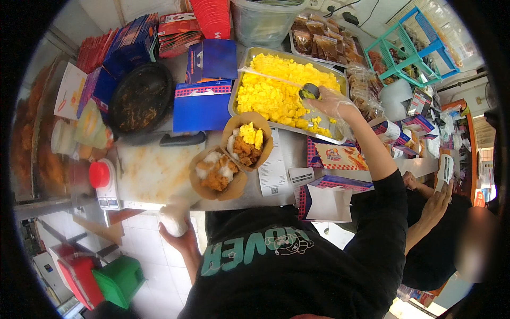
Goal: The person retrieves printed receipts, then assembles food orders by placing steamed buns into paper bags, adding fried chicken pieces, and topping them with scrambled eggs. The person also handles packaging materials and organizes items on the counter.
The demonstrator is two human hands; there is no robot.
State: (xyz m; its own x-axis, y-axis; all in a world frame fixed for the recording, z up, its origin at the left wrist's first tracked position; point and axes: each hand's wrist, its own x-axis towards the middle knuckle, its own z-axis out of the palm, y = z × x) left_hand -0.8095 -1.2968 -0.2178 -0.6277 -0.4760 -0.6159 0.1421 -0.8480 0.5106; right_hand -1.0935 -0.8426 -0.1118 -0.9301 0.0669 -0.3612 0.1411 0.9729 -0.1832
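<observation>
Here, right hand [333,102], grip clamped on a dark scoop [309,92], over the tray [241,80] of yellow egg [276,87].

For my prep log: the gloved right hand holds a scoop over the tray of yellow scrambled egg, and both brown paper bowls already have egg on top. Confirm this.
Not quite. Only the nearer-to-tray paper bowl has egg on top; the other paper bowl shows rice and fried pieces, no egg. The right hand with scoop over the egg tray is correct, per the head view.

Single head-worn fisheye, looking steeply down, close over counter [297,151]

Gloved right hand [332,101] holds a scoop [309,92] over the egg tray [240,80].
</observation>
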